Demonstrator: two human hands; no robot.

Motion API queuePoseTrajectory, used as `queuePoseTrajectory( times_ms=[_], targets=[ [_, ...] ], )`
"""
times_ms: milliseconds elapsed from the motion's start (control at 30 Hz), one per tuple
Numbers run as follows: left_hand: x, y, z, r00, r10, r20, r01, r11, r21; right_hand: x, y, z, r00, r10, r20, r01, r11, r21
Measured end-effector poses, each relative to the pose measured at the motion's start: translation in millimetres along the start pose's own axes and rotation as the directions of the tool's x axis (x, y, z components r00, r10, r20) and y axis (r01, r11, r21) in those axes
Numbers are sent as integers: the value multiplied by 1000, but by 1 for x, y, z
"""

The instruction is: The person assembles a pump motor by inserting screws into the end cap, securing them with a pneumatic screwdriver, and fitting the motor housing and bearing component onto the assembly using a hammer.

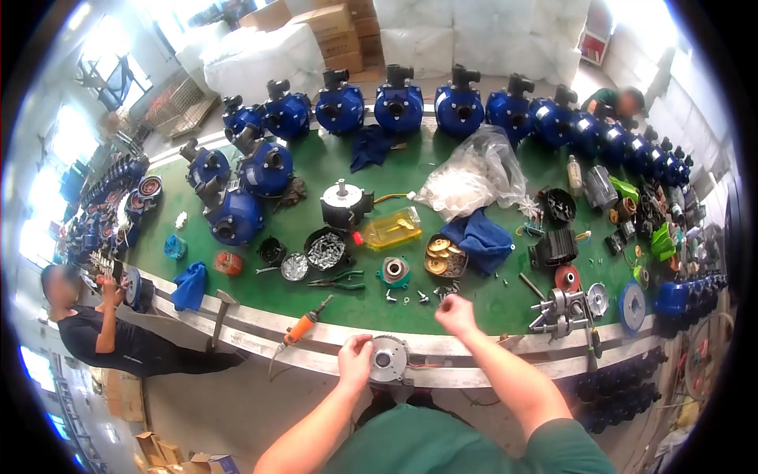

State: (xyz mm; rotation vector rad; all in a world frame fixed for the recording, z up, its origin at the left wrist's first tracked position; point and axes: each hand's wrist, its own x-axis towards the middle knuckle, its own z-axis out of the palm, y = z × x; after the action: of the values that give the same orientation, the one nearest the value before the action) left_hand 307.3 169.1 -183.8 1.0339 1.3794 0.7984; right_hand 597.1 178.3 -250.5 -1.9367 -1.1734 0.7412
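Note:
At the bench's front edge my left hand [355,360] grips the left rim of a round silver motor end cover [400,346], which has a hole in its middle. Thin wires run out to the right of the cover. Over the green mat, my right hand [455,316] is closed in a pinch; anything between its fingertips is too small to make out. Loose screws [422,298] lie just left of that hand. Behind them are a teal-rimmed metal flange [394,271] and a container of brass-coloured discs [444,254].
An orange power screwdriver [301,327] and a hammer [221,317] lie on the left. Pliers [338,279], a yellow bottle [388,229] and a blue cloth [482,241] are farther in. Blue pumps [399,107] line the back. Another person [118,332] stands at far left.

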Motion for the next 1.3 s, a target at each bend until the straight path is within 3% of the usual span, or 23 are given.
queuePoseTrajectory(
  times_ms=[33,67,100,133,167,200,267,333,433,600,767,1000,1033,1133,1167,1200,1267,1300],
  targets=[
    [-11,18,10,985,-161,59,169,970,-178,-21,-24,0,993,-105,61,101,992,73],
    [-18,25,17,957,-267,110,288,899,-329,-41,-49,1,968,-227,110,227,974,20],
    [-23,29,23,916,-359,177,400,791,-463,-60,-68,2,936,-303,176,273,945,180],
    [-27,31,27,863,-433,259,498,649,-574,-77,-86,2,900,-355,253,316,931,181],
    [-25,19,26,830,-444,339,555,588,-588,-86,-94,2,816,-495,297,452,868,205],
    [-24,10,26,835,-450,317,546,600,-585,-94,-105,-2,792,-528,308,492,849,192],
    [-22,-2,25,848,-456,271,522,623,-583,-93,-91,4,893,-377,246,298,905,304],
    [-25,-2,17,866,-431,255,492,634,-597,-72,-57,6,951,-259,171,211,944,253],
    [-35,2,1,883,-395,254,467,677,-570,-24,1,-3,985,-92,146,108,989,-104],
    [-57,10,-20,883,-427,195,458,693,-557,25,9,-7,993,76,85,-24,871,-490],
    [-72,5,-37,883,-446,146,447,707,-547,40,-2,10,972,101,212,61,762,-645],
    [-82,12,-51,891,-444,95,430,758,-490,45,9,15,966,53,251,109,800,-590],
    [-83,15,-51,890,-450,79,430,767,-477,44,10,12,984,33,173,72,819,-569],
    [-83,13,-56,894,-443,70,423,781,-460,49,37,-1,987,127,98,-96,959,-267],
    [-82,10,-58,896,-437,73,420,784,-457,46,41,-5,996,83,-19,-85,989,-122],
    [-79,6,-60,898,-432,77,413,773,-482,40,45,-5,981,157,-114,-150,986,69],
    [-75,-1,-61,902,-424,85,401,747,-531,28,44,-19,885,426,188,-461,745,483],
    [-74,1,-60,902,-419,99,408,757,-510,14,32,-25,868,428,252,-490,653,578]
  ],
)
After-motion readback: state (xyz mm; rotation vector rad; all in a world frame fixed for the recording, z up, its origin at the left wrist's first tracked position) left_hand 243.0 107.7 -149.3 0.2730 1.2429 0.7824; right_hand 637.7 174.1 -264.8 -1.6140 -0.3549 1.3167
